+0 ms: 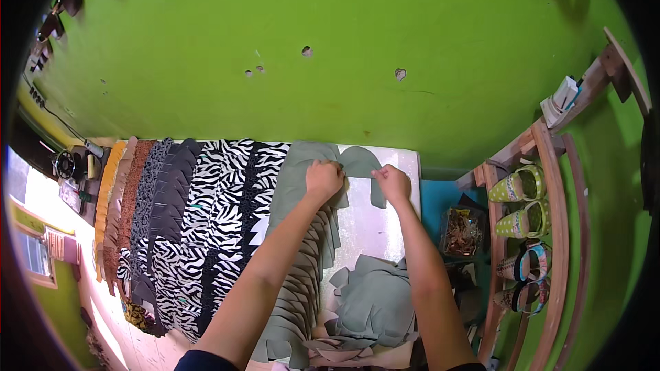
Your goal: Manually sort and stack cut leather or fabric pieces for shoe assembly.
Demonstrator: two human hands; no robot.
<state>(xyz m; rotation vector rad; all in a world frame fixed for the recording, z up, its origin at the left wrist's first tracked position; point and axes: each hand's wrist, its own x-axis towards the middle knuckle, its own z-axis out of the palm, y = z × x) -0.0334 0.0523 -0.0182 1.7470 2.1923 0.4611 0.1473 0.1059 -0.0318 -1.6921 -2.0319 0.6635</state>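
A curved grey-green cut piece (361,160), arch-shaped and thin like leather or fabric, spans the space between my hands at the far end of the white table. Its left end meets the closed fingers of my left hand (325,178), which rests over the overlapping grey-green pieces. My right hand (392,183) pinches the piece near its right side, and one end hangs below the fingers. Under my left forearm runs a long row of overlapping grey-green pieces (297,288). A loose heap of similar pieces (378,295) lies beside my right forearm.
Rows of zebra-print pieces (220,199), dark grey pieces (172,199) and orange pieces (108,199) cover the left of the table. A clear box (462,230) stands to the right. Beyond it, a wooden rack (550,185) holds several shoes (519,184). A green wall (330,14) rises behind.
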